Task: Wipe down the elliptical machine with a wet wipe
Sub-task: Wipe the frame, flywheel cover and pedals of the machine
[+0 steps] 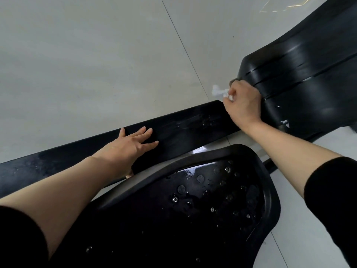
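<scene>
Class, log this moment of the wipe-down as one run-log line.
right hand: grips wet wipe at housing edge | left hand: flat on rail | pedal: droplets visible

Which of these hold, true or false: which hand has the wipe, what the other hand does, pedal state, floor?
1. The right hand grips the white wet wipe. True.
2. The left hand lies flat on the black rail. True.
3. The foot pedal is dry. False: droplets sit on it.
4. The wipe is on the pedal. False: it is at the black housing.
5. The floor is carpeted. False: light tiles.
</scene>
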